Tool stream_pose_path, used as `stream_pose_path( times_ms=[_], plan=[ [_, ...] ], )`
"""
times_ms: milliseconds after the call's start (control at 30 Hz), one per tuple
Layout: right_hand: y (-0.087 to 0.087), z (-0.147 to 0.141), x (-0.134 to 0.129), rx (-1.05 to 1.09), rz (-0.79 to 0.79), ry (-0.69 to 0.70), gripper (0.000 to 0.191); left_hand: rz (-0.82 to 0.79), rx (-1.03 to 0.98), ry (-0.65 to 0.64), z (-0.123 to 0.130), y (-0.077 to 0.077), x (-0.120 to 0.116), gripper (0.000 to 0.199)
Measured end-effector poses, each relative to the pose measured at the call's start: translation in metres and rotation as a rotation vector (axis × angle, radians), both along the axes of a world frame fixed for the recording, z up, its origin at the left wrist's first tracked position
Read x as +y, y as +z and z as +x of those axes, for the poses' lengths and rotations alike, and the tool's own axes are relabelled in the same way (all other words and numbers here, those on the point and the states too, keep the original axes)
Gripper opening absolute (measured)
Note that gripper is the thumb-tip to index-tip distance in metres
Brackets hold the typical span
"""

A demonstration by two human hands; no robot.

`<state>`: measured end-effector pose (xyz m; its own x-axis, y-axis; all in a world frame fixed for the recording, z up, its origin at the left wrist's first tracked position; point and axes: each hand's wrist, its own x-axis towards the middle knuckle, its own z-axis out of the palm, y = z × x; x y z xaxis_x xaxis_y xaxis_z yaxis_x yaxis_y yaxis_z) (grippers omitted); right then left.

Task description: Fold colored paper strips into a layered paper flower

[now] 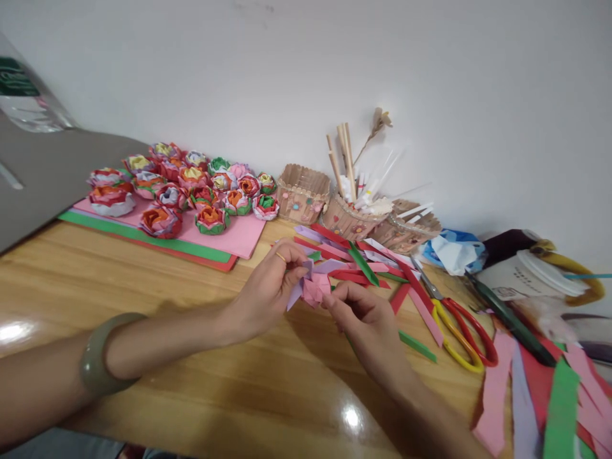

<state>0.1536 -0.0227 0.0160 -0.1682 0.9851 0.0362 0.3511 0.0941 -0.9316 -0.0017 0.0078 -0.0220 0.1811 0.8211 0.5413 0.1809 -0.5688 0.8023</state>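
Observation:
A small folded paper flower [315, 290], pink in the middle with lilac strips around it, is held up between my two hands over the wooden table. My left hand [270, 287], with a ring on one finger, pinches the lilac paper at the flower's left side. On the right edge, the thumb and fingers of my right hand [366, 319] are closed on the pink part. Part of the flower's underside is hidden by my fingers. Behind it lies a pile of loose red, pink, lilac and green paper strips [363, 264].
Several finished paper flowers [208, 218] sit on stacked coloured sheets [241, 239] at left. Decorated baskets [302, 191] line the wall, some with sticks. Scissors [459, 331] with red and yellow handles, a white tub [526, 277] and paper scraps [497, 395] lie right.

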Motion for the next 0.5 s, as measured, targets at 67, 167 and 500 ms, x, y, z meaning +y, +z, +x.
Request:
stream_pose_path(
  times_ms=[67, 167, 500],
  plan=[
    [0.0, -0.001, -0.001, -0.007, 0.009, -0.001, 0.025, -0.022, -0.012, 0.005, 0.0, 0.0, -0.001, 0.009],
    [0.001, -0.001, -0.002, -0.049, 0.068, 0.005, 0.024, -0.083, -0.057, -0.019, 0.001, 0.001, -0.001, 0.008],
    [0.001, 0.017, 0.009, 0.065, 0.21, -0.222, 0.014, -0.679, -0.456, -0.345, 0.0, 0.008, 0.008, 0.023]
  ],
)
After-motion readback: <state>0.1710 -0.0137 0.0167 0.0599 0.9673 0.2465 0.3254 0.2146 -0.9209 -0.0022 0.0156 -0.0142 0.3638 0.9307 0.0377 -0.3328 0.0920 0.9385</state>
